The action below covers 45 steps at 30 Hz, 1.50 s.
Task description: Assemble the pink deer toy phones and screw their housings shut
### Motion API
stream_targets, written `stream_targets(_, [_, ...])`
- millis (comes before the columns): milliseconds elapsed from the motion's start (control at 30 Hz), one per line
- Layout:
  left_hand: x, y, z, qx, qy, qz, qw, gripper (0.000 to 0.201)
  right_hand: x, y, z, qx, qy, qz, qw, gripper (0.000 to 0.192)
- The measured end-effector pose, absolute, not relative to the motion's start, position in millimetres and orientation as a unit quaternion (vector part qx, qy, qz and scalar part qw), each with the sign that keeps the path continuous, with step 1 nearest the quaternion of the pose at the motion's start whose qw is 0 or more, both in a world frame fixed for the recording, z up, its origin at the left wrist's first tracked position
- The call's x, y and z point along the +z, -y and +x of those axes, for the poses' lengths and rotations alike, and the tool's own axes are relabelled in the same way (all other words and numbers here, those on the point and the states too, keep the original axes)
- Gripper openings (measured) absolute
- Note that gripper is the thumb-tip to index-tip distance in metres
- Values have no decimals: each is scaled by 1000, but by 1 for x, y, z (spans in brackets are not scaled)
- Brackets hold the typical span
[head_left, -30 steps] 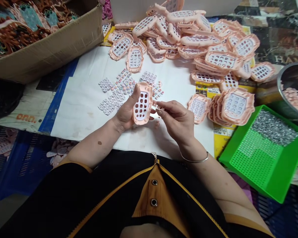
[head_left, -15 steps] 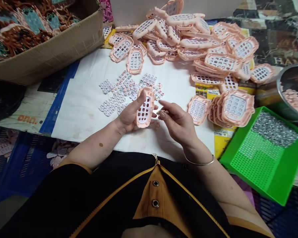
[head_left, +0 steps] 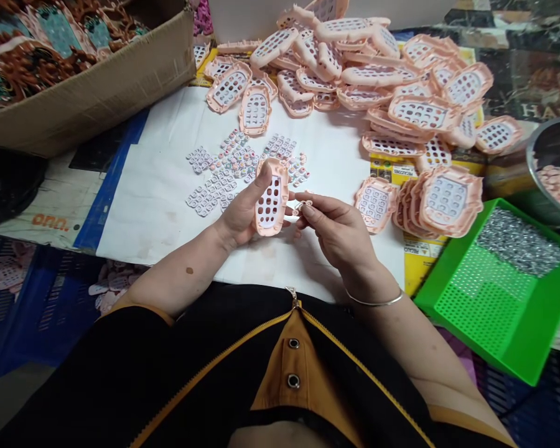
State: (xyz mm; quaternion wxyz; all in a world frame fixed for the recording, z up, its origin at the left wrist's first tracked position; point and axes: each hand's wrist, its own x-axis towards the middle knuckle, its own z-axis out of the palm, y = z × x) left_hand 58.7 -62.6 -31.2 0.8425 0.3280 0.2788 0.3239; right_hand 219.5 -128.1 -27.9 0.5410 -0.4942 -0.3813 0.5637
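My left hand (head_left: 242,214) grips a pink toy-phone shell (head_left: 270,198) with several empty button holes, held upright on edge above the white sheet (head_left: 158,186). Just right of the shell, my right hand (head_left: 340,233) pinches a small button piece (head_left: 302,204) between thumb and fingers, its tip nearly touching the shell's edge. Several small white keypad pieces (head_left: 224,171) lie scattered on the sheet just beyond my hands.
A big heap of pink shells (head_left: 378,81) fills the back and right. A stack of filled shells (head_left: 441,202) stands right of my hands. A green perforated tray (head_left: 485,292) holds small metal screws (head_left: 518,239). A cardboard box (head_left: 98,93) sits at back left, a metal bowl (head_left: 553,171) far right.
My right hand has moved slightly left, bringing the small piece closer to the shell. The left hand keeps the shell in nearly the same place.
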Motion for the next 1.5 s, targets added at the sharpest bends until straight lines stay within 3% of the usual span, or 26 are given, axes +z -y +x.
stream_targets(167, [-34, 63, 58, 318, -287, 334, 840, 68, -26, 131, 218, 506, 439, -512, 538, 34])
stream_targets(333, [-35, 64, 58, 312, -302, 341, 834, 70, -28, 132, 219, 345, 573, -527, 525, 8])
stream_targets(600, [-33, 65, 59, 323, -310, 334, 829, 64, -30, 134, 218, 254, 639, -558, 464, 12])
stream_targets(833, [-32, 67, 61, 348, -329, 345, 807, 62, -32, 133, 216, 214, 646, -553, 481, 16])
stream_targets(967, [-33, 67, 61, 392, -343, 360, 774, 66, -29, 132, 213, 232, 623, -548, 507, 9])
stream_targets(1033, [-34, 67, 61, 411, -339, 371, 760, 72, -27, 131, 211, 307, 559, -561, 528, 6])
stream_targets(1167, [-34, 71, 61, 447, -296, 406, 740, 88, -19, 129, 206, 569, 361, -528, 516, 36])
stream_targets(1233, [-34, 73, 61, 464, -279, 431, 721, 93, -15, 127, 201, 634, 293, -511, 502, 46])
stream_targets(1500, [-31, 79, 61, 488, -254, 446, 706, 100, -14, 130, 184, 650, 245, -524, 493, 49])
